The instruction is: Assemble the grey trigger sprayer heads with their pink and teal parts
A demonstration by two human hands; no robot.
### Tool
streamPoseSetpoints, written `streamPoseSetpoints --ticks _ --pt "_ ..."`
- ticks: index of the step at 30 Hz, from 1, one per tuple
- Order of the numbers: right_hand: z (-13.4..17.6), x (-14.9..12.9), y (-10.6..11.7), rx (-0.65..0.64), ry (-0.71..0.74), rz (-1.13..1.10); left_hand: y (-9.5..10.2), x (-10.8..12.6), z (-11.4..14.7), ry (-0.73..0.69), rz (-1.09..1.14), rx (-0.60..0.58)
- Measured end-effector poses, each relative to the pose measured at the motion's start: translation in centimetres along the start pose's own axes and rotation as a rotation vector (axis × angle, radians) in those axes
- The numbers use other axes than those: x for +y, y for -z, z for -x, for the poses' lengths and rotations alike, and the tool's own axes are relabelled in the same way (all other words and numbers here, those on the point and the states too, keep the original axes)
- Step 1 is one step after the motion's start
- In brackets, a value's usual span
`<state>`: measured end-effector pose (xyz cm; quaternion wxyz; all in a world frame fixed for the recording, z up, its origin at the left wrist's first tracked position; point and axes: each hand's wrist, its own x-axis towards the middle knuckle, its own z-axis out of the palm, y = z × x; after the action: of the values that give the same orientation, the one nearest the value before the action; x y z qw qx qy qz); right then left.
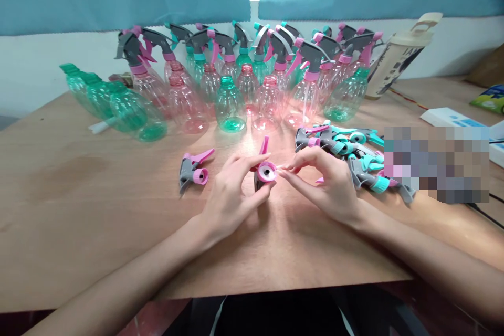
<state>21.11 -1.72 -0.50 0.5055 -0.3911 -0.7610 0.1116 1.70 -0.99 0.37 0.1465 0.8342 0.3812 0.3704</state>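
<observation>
Wooden tabletop (pixel 118 252) below, and at frame centre I watch the left hand (pixel 228 194) grip a pink-collared spray head (pixel 267 172), mouth turned up, presumably giving the right hand (pixel 328 184) access, its fingertips (pixel 282 172) pinched alongside, on what I cannot tell.

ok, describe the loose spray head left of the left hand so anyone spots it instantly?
On the wooden table, look in front of the rows of bottles, just left of the person's left hand. There lies a grey spray head with pink trigger and collar. It sits alone; its neighbours are the held spray head and the pile by the right hand.
</observation>
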Motion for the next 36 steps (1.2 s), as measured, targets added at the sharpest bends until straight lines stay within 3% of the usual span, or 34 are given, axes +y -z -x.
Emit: streamPoseSetpoints --ticks 4,9,14,20,23,28,32,36 --pt "0.1 0.3 -0.3 0.0 -0.04 -0.051 1.5 0.1 -0.1 0.008 -0.068 0.019" --pt "0.4 0.5 -0.6 -0.035 -0.035 -0.002 3.3 -0.8 0.4 0.232 0.029 0.09" --pt "0.8 0.3 -0.8 -0.097 -0.015 0.059 4.8 -2.8 0.8 0.358 0.172 -0.085" --pt "1.1 -0.3 -0.8 -0.245 -0.043 0.115 6.9 -3.7 0.2 0.112 -0.329 -0.235" --pt "1.2 -0.8 -0.5 -0.297 -0.045 0.135 7.8 -3.9 -0.1 0.091 -0.523 -0.299" --pt "1.5 -0.8 1.1 -0.363 -0.045 0.212 9.0 -4.1 0.1 0.143 -0.633 -0.357" --pt "1.9 0.3 3.6 -0.412 -0.091 0.3 9.2 -3.9 0.5 0.151 -0.607 -0.29" --pt "2.1 1.5 6.5 -0.359 -0.141 0.42 8.4 -3.7 1.1 0.213 -0.556 -0.242"
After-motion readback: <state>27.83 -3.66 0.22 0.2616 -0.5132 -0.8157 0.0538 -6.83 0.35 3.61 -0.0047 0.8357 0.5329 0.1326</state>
